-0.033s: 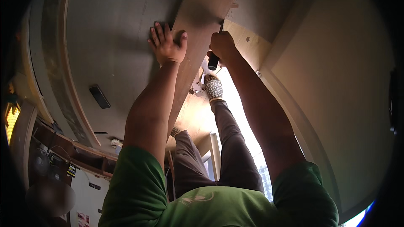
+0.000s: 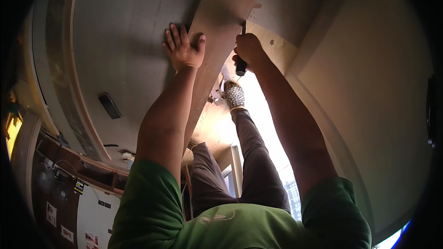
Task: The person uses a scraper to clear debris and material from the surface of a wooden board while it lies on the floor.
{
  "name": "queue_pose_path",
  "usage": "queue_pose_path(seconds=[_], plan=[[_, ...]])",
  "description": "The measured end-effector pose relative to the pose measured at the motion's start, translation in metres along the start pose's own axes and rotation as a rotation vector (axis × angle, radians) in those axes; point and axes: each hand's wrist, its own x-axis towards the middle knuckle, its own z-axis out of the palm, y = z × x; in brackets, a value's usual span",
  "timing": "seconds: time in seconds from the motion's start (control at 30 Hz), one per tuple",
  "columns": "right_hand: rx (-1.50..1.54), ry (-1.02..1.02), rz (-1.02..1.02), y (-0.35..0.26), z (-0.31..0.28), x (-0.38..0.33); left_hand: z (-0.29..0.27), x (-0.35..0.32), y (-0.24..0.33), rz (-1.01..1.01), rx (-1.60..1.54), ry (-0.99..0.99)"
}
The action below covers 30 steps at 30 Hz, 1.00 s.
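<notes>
My left hand [image 2: 184,51] lies flat with fingers spread on a large grey panel [image 2: 124,27], its thumb side over the edge of a long wooden board [image 2: 217,23]. In my right hand [image 2: 249,48] is a black-handled tool [image 2: 241,68], fingers wrapped round its handle. A narrow dark shank or blade points away from me and meets the board's right edge; its exact kind is unclear. The handle's butt sticks out below my fist, toward me.
A dark oblong thing like a phone [image 2: 110,106] rests on the grey panel. Torn scraps [image 2: 216,96] lie near my patterned shoe [image 2: 234,96]. A pale panel [image 2: 369,87] rises on the right. Bright light falls beside my right leg. Brown shelving [image 2: 92,168] stands lower left.
My right hand and the tool have shifted slightly to the right, and the handle stands straighter. My left hand stays put. A blurred round shape at lower left no longer shows.
</notes>
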Motion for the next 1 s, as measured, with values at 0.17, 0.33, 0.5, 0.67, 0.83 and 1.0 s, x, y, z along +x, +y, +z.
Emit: queue_pose_path(seconds=[0.17,0.33,0.5,0.67,0.83,1.0], plan=[[-0.279,-0.131,-0.345,0.008,-0.006,-0.041,-0.005,-0.001,-0.005,-0.026,-0.022,-0.009],[-0.068,-0.052,-0.016,0.013,0.011,-0.017,0.002,-0.003,-0.01,-0.037,-0.011,-0.019],[-0.09,-0.011,-0.08,0.021,0.022,-0.038,-0.002,-0.002,0.001,-0.027,-0.017,-0.039],[-0.086,-0.086,0.047,0.0,0.017,-0.062,-0.006,0.002,-0.013,-0.049,0.009,-0.016],[-0.432,-0.142,-0.226,0.058,0.03,-0.014,-0.004,0.0,0.0,-0.022,0.032,-0.012],[-0.041,-0.133,0.022,0.006,0.017,-0.082,-0.007,-0.002,-0.008,-0.032,0.026,0.0]])
